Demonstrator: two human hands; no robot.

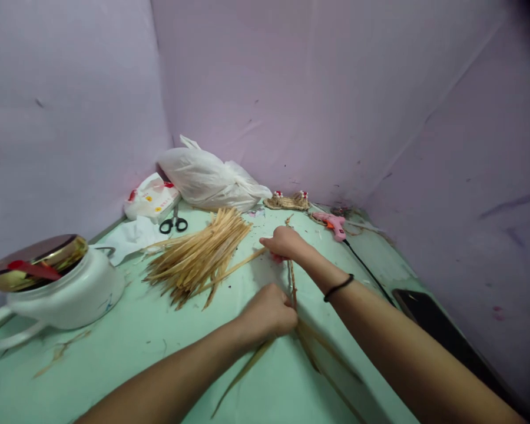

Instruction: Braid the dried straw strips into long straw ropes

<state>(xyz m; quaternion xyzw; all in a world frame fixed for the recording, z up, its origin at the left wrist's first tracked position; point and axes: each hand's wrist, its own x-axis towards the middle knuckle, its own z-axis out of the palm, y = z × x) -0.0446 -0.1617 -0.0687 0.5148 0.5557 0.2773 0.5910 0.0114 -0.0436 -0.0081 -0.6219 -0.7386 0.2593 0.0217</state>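
Observation:
My left hand is closed round the lower part of a thin braided straw cord, whose loose strands fan out below it toward the near edge. Farther up, my right hand pinches the end of a flat straw strip that runs left toward a bundle. The cord's top tip shows just beyond this hand. To the left of both hands lies the bundle of dry straw strips on the green tabletop.
On the left stands a white pot with a tilted lid. Black-handled scissors, a tissue pack and a white plastic bag lie behind. Woven straw pieces, a pink glue gun and a dark phone are farther right.

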